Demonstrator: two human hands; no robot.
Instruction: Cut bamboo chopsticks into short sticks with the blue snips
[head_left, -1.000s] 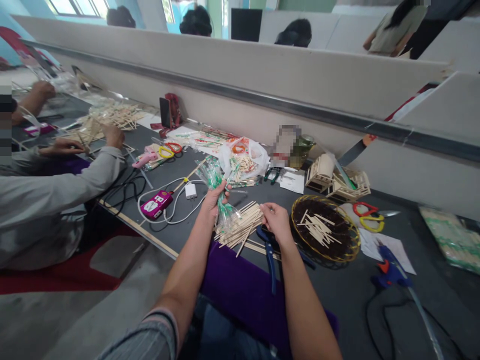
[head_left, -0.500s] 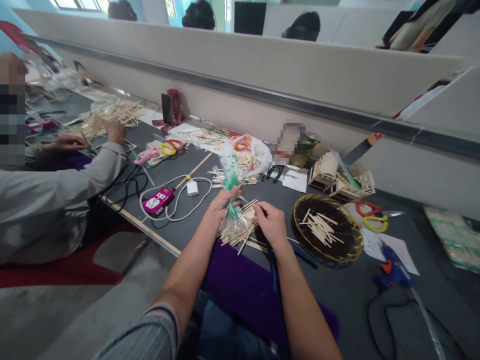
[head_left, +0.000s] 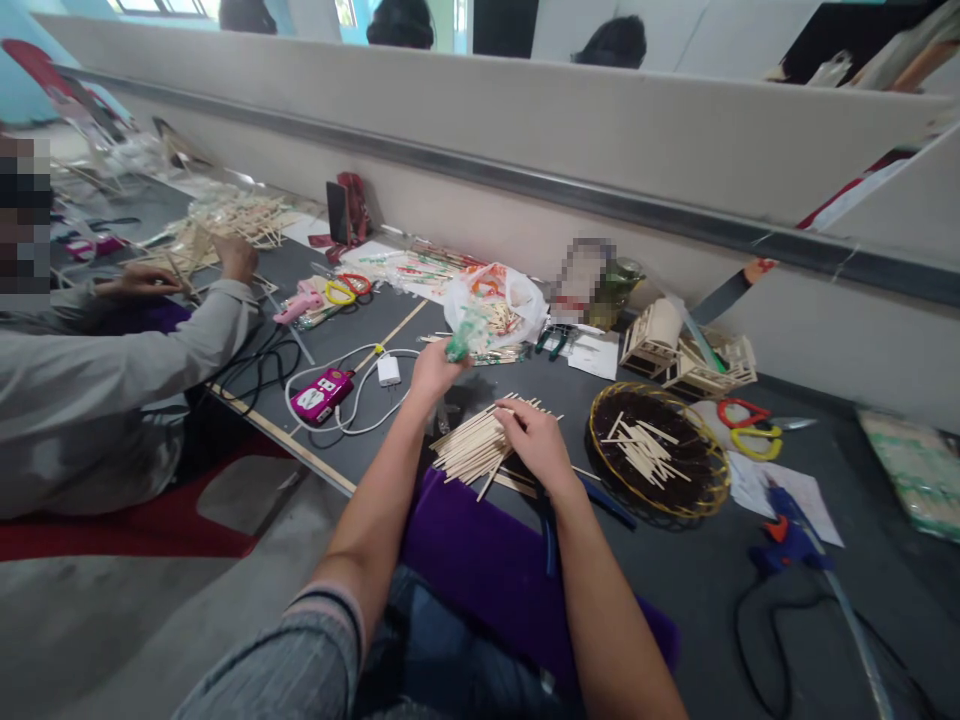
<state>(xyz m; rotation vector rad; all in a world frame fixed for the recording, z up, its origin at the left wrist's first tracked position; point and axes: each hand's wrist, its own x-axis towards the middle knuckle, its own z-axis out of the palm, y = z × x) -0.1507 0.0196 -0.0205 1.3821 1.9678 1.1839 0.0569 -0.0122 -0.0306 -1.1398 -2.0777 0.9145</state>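
Note:
In my left hand point(head_left: 437, 368) is a crumpled bunch of clear and green plastic wrappers point(head_left: 466, 338), with the fingers closed round it. A pile of thin wooden sticks point(head_left: 471, 447) lies on the dark table in front of me. My right hand point(head_left: 534, 440) rests on the right side of this pile, its fingers bent loosely over the sticks and holding nothing that I can see. To its right stands a yellow-rimmed brown basket point(head_left: 596, 440) with loose sticks point(head_left: 641, 450) inside. A purple cloth point(head_left: 480, 545) lies below the pile, near my lap.
Scissors point(head_left: 757, 440) and a blue glue gun point(head_left: 791, 535) lie right of the basket. Behind are a white plastic bag point(head_left: 525, 295), pliers point(head_left: 553, 340) and small stick-built models point(head_left: 675, 345). A purple box point(head_left: 322, 395) with a white cable is left. A co-worker's arm point(head_left: 172, 340) reaches over sticks.
My left hand has moved up and left, away from the sticks, taking the wrappers along, now more bunched up. My right hand has loosened from its pinch and settled on the pile.

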